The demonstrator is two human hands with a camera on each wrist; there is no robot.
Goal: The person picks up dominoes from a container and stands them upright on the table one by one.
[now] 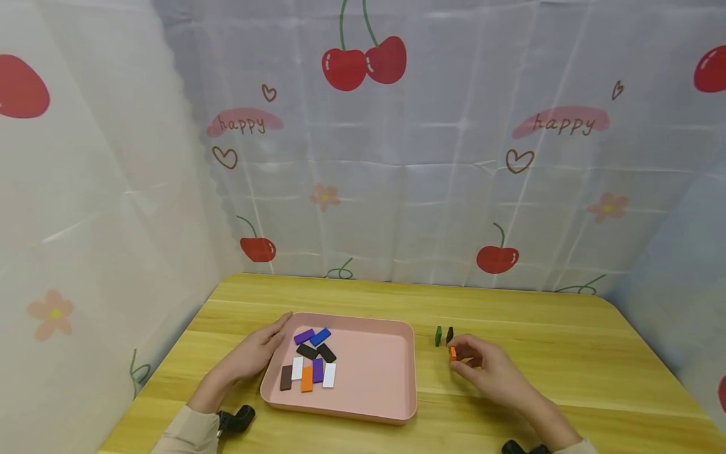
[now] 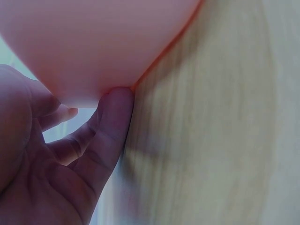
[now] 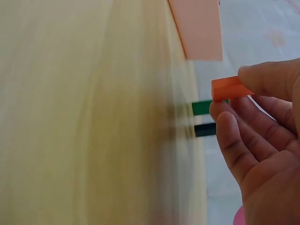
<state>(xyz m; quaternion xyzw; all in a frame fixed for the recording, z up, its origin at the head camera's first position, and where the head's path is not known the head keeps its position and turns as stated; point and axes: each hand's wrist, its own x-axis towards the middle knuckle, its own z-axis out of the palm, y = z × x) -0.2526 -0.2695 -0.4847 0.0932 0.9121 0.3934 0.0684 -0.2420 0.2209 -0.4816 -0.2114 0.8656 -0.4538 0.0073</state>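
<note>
Black wrist gear (image 1: 237,419) sits nearest, by the L cuff (image 1: 190,432); past it the L hand (image 1: 252,353), fingers fairly straight & unclenched, touches the side of the pink tray (image 1: 368,378), prob. to steady it w/ its flat-lying blocks (image 1: 307,379). Right of it, the R hand (image 1: 490,372) pinches an orange block (image 1: 453,354) btwn thumb & fingertips, prob. that lightly b/c the green block (image 1: 438,336) & black block (image 1: 450,335), upright just beyond, could topple; can't tell if it meets the table (image 1: 567,353). Patterned curtain (image 1: 374,189) hangs behind.

Here the yellow wood-grained counter (image 1: 590,384) has a pink tray (image 1: 377,372) toward its left edge; a green block (image 1: 438,336) and a dark block (image 1: 450,335) stand between that and the right edge.
</note>
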